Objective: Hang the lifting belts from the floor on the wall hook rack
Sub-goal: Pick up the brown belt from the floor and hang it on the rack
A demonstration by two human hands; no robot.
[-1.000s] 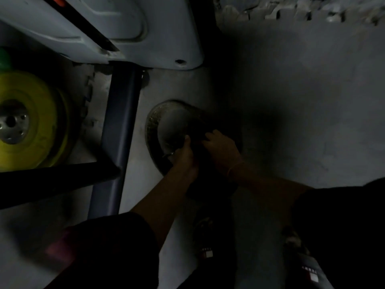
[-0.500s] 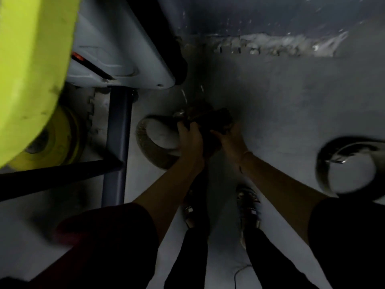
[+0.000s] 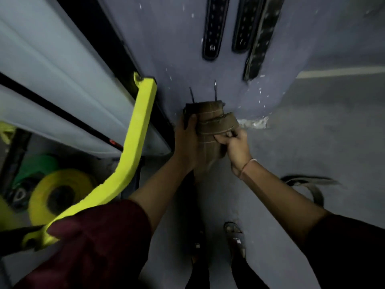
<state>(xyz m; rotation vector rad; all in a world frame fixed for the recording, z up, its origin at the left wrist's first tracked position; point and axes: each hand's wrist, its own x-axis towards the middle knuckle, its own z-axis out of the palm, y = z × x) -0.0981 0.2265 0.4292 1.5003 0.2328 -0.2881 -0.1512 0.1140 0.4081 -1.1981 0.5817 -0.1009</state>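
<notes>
Mid-carry: left hand (image 3: 186,140) grip clasps the belt (image 3: 210,119), right hand (image 3: 236,147) grip pinches its strap. Next: lift it beside hung belts (image 3: 214,28) at 12 o'clock.

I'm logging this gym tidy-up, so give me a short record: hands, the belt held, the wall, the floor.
held: brown lifting belt, coiled, in both hands
left hand: grips the belt's left side
right hand: pinches its right edge
wall: three dark belts hanging
floor: loose belt lying at the right
</notes>
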